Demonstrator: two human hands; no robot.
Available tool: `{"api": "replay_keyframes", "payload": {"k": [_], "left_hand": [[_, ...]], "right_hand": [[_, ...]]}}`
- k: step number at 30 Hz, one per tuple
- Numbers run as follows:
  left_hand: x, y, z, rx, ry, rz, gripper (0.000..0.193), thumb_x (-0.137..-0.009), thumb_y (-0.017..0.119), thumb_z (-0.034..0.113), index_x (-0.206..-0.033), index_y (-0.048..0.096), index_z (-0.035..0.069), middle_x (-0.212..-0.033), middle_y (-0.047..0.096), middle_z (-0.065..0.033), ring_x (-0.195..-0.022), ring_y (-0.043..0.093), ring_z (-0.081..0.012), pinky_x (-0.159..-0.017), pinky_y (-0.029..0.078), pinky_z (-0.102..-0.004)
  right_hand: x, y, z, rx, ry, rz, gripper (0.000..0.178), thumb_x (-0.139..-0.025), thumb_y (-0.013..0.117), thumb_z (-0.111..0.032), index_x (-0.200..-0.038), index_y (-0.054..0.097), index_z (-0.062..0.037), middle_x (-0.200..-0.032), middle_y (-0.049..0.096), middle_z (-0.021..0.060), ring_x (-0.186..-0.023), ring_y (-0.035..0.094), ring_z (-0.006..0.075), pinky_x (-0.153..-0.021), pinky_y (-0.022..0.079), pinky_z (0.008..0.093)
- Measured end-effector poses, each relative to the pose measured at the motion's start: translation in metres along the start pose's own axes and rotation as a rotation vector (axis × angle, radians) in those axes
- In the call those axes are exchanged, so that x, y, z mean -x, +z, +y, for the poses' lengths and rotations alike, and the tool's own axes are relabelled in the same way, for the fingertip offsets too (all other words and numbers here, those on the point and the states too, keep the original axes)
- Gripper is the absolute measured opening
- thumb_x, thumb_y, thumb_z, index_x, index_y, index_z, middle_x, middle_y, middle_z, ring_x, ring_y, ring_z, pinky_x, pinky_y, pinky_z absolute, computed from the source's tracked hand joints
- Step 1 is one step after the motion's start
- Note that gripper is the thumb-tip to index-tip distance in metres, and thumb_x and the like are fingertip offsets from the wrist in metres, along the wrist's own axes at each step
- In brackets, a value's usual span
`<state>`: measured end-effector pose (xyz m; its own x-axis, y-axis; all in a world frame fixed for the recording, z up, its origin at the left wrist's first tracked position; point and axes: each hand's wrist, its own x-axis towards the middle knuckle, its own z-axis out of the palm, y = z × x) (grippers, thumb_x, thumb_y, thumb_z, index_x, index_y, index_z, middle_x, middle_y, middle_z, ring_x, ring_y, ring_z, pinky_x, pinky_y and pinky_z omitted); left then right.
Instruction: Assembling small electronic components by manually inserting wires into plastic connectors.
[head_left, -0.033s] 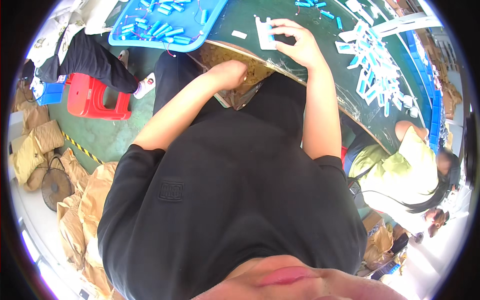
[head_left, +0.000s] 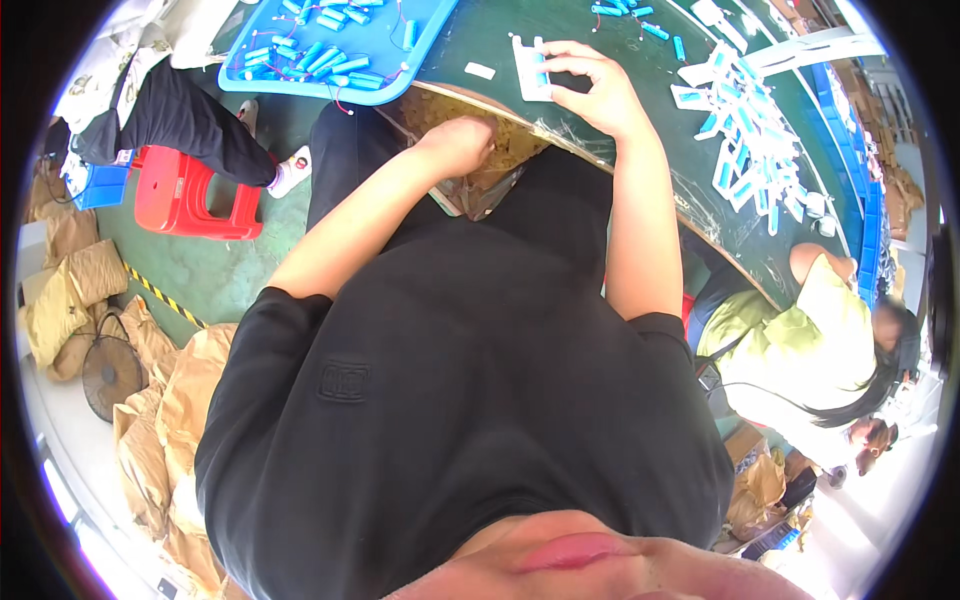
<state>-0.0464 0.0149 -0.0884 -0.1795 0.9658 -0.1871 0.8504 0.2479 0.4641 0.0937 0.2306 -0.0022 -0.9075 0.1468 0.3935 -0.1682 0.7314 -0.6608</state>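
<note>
My right hand (head_left: 600, 92) is at the edge of the green table, its thumb and fingers closed round a white plastic holder (head_left: 527, 68) with a blue part in it. The holder stands upright on the tabletop. Lower down, between my knees, my left hand (head_left: 460, 147) is closed over an open container (head_left: 515, 142) of small yellowish pieces. What its fingers hold, if anything, is hidden. A blue tray (head_left: 375, 97) of blue cylindrical cells (head_left: 325, 62) with thin wires sits to the left of the holder. Near the tray a small white piece (head_left: 480, 70) lies flat.
White holders with blue cells (head_left: 745, 150) are heaped on the green table (head_left: 640, 190) at right. More loose cells (head_left: 655, 31) lie at the far side. One person (head_left: 800, 330) sits at right, another (head_left: 170, 105) at left by a red stool (head_left: 175, 195). Brown sacks (head_left: 195, 385) stand behind left.
</note>
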Motion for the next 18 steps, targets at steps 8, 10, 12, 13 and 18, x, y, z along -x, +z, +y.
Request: {"api": "replay_keyframes", "payload": {"k": [8,10,12,13,18], "left_hand": [[-0.013,0.073,-0.038,-0.239,-0.171,-0.248,0.038,-0.091,0.057,0.015,-0.121,0.069,-0.003,-0.117,0.072,-0.0217,-0.113,0.069,-0.0367,-0.096,0.056,-0.0459],[-0.015,0.081,-0.041,-0.178,-0.157,-0.149,0.032,-0.089,0.058,0.014,-0.115,0.071,-0.001,-0.120,0.070,-0.0217,-0.113,0.070,-0.0363,-0.095,0.057,-0.0461],[-0.011,0.081,-0.037,-0.150,-0.142,-0.003,0.032,-0.088,0.059,0.010,-0.116,0.067,-0.002,-0.129,0.064,-0.0247,-0.112,0.070,-0.0382,-0.094,0.058,-0.0463],[-0.008,0.082,-0.041,-0.182,-0.109,0.031,0.035,-0.087,0.060,0.009,-0.120,0.065,-0.001,-0.133,0.061,-0.0259,-0.111,0.070,-0.0391,-0.093,0.058,-0.0468],[0.012,0.020,0.008,0.010,0.076,-0.073,0.020,-0.080,0.063,0.012,-0.096,0.074,0.009,-0.096,0.071,-0.0146,-0.099,0.069,-0.0347,-0.086,0.057,-0.0472]], "right_hand": [[-0.003,0.005,-0.005,0.047,-0.020,-0.047,0.034,-0.075,0.082,-0.005,-0.108,0.081,-0.0083,-0.128,0.073,0.0053,-0.109,0.064,0.0242,-0.101,0.052,0.0388],[-0.006,0.007,-0.010,0.065,-0.045,-0.022,0.035,-0.072,0.085,-0.007,-0.106,0.080,-0.0079,-0.126,0.074,0.0056,-0.108,0.064,0.0244,-0.099,0.054,0.0393],[-0.007,0.005,-0.019,0.075,-0.036,-0.033,0.035,-0.070,0.087,-0.008,-0.105,0.080,-0.0078,-0.126,0.074,0.0064,-0.108,0.064,0.0255,-0.099,0.053,0.0396],[-0.010,0.005,-0.021,0.095,-0.069,-0.025,0.035,-0.069,0.088,-0.008,-0.103,0.079,-0.0074,-0.125,0.074,0.0073,-0.109,0.064,0.0266,-0.099,0.053,0.0403],[-0.004,0.006,-0.021,0.100,-0.029,0.019,0.033,-0.070,0.089,-0.009,-0.101,0.077,-0.0069,-0.122,0.074,0.0080,-0.109,0.066,0.0282,-0.098,0.054,0.0407]]}}
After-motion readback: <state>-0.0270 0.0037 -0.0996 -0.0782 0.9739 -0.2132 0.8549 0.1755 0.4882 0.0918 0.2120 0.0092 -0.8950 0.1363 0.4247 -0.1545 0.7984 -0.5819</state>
